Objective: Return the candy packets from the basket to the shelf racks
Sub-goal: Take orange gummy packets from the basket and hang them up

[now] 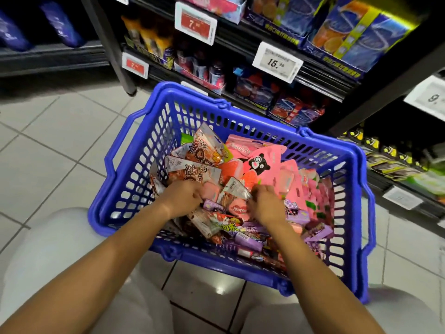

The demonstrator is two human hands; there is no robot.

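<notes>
So the blue basket (154,121) is parked on the tiled floor (48,145) right against the shelf racks (320,78), which makes sense: short reach from pile to shelf. It's stuffed with candy packets (262,165), way too jumbled for an exact count. Roughly: pink ones heaped toward 2 o'clock (at least six), silver-and-red ones toward 10 o'clock (three or four showing), purple ones along 5 o'clock (five-ish).

Both hands are down in the middle of the pile. Left hand (185,197) has its fingers curled into the packets beside a small pink one; right hand (266,201) likewise, just across from it. Can't tell if either grip has actually clamped onto a packet or is only digging. Looks like sorting out one kind first. Four price tags (277,61) visible on the racks.
</notes>
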